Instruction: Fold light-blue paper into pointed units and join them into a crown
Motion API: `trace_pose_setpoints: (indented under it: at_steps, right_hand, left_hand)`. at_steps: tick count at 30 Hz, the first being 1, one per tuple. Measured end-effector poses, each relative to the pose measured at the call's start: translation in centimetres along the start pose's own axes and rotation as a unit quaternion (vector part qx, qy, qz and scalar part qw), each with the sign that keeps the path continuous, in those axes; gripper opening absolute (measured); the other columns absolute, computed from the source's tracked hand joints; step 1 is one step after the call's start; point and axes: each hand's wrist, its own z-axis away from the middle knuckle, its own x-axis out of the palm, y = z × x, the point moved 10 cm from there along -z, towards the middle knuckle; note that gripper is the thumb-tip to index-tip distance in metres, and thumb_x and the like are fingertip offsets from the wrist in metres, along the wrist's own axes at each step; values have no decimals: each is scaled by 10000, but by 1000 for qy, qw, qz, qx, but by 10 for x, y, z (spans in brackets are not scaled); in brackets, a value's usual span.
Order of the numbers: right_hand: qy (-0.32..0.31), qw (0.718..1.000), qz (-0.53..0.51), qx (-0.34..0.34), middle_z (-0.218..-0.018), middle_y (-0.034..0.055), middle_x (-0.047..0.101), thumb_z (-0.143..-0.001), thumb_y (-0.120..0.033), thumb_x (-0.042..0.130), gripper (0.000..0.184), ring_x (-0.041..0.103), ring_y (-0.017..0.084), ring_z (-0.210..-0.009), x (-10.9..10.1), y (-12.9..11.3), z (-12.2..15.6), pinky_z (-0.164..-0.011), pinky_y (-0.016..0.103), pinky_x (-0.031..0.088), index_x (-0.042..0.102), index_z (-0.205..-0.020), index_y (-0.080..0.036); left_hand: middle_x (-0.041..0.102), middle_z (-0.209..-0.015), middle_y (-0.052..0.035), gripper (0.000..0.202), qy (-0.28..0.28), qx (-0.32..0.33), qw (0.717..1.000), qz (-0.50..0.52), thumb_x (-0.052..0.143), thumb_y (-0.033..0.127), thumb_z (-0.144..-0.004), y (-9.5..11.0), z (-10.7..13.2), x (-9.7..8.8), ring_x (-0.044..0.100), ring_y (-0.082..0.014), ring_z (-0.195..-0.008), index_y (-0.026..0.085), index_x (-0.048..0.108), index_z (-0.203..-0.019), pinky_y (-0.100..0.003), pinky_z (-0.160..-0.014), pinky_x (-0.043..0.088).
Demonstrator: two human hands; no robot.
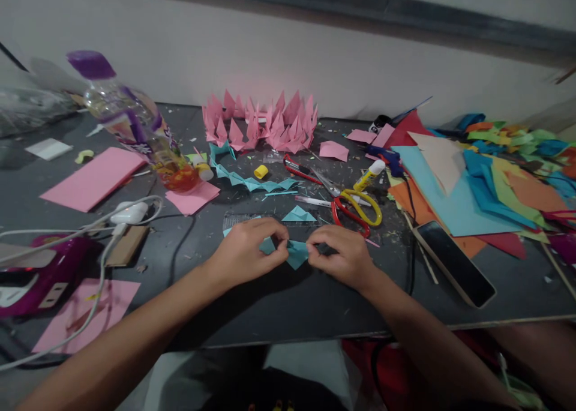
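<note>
A folded teal paper piece (297,255) is pinched at its two sides, just above the dark tabletop. My left hand (252,246) closes thumb and finger on its left edge, and my right hand (339,255) does the same on the right. Just behind my fingers lies another folded teal triangle (299,213). More teal paper shows partly under my left hand. Farther back, a zigzag strip of joined teal folds (252,182) curves toward a ring of pink folded points (261,123).
Scissors (355,210) with red and yellow handles lie behind my right hand, near a glue stick (369,176). At right are a phone (454,262) and coloured paper sheets (454,201). A bottle (139,123), pink sheets (94,179) and white cables (105,249) occupy the left.
</note>
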Motion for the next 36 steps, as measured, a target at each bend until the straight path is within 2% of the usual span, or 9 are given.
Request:
trace_pose_setpoints:
  at_steps: [5, 8, 12, 16, 19, 22, 25, 30, 36]
  right_hand:
    - [-5, 998, -28, 55, -628, -1, 636, -765, -131, 508, 145, 600, 126, -586, -2, 10, 0, -578, 251, 491, 556, -660, -219]
    - [-12, 997, -53, 55, -645, 6, 644, -769, -137, 520, 126, 608, 128, -600, 1, 8, -1, -586, 251, 497, 567, -683, -215]
    - [-2, 998, -54, 40, -706, 20, 674, -792, -151, 527, 100, 633, 138, -655, 5, 3, -1, -632, 263, 511, 585, -745, -217]
    - [8, 999, -24, 47, -655, 5, 650, -756, -123, 509, 128, 615, 135, -619, 5, 4, 0, -607, 257, 494, 563, -693, -221]
    - [7, 995, -27, 99, -607, -8, 617, -708, -116, 516, 118, 582, 130, -575, 4, 16, 3, -571, 255, 472, 534, -650, -217]
    - [26, 973, -128, 191, -666, 11, 636, -760, -173, 496, 91, 604, 141, -644, 1, 41, 10, -622, 272, 491, 545, -691, -208]
    - [50, 923, -254, 284, -785, 33, 672, -824, -277, 481, 134, 631, 145, -725, 6, 65, 19, -682, 288, 516, 590, -820, -199]
    - [-50, 884, -319, 338, -797, 16, 686, -739, -340, 639, 157, 636, 140, -706, 38, 69, 25, -664, 279, 525, 638, -806, -198]
    - [5, 903, -259, 344, -677, -2, 679, -701, -289, 665, 94, 612, 130, -604, 25, 71, 24, -555, 250, 505, 658, -715, -197]
  left_hand:
    - [653, -740, -14, 85, 18, -59, 997, 53, 525, 206, -776, -9, 0, -6, 608, -115, -667, 154, 592, -777, -211, -647, 478]
    - [686, -807, -33, 116, -3, -31, 997, 73, 560, 238, -801, -2, 1, 3, 630, -129, -724, 158, 633, -843, -226, -683, 487]
    - [691, -755, -34, 167, -3, 6, 998, 70, 512, 221, -844, 6, 4, 13, 628, -125, -696, 161, 655, -781, -218, -656, 481]
    - [688, -721, -28, 146, 30, -7, 997, 69, 535, 208, -826, 5, 7, 12, 623, -118, -660, 156, 660, -772, -211, -635, 479]
    - [692, -726, -22, 133, 48, -31, 994, 88, 546, 195, -813, 4, 6, 7, 627, -110, -654, 157, 662, -759, -201, -628, 480]
    - [685, -703, -19, 136, 65, -70, 990, 101, 556, 195, -793, -2, 6, 0, 614, -107, -630, 155, 641, -695, -202, -621, 480]
    - [674, -693, -18, 144, 110, -145, 976, 122, 566, 235, -775, -19, 8, -10, 590, -107, -611, 155, 610, -664, -204, -589, 475]
    - [668, -729, -19, 156, 154, -210, 947, 186, 581, 296, -766, -38, 14, -13, 572, -104, -622, 152, 596, -706, -197, -557, 467]
    - [607, -652, -1, 141, 43, -171, 976, 129, 507, 220, -794, -27, 7, 2, 574, -110, -626, 149, 565, -686, -207, -588, 465]
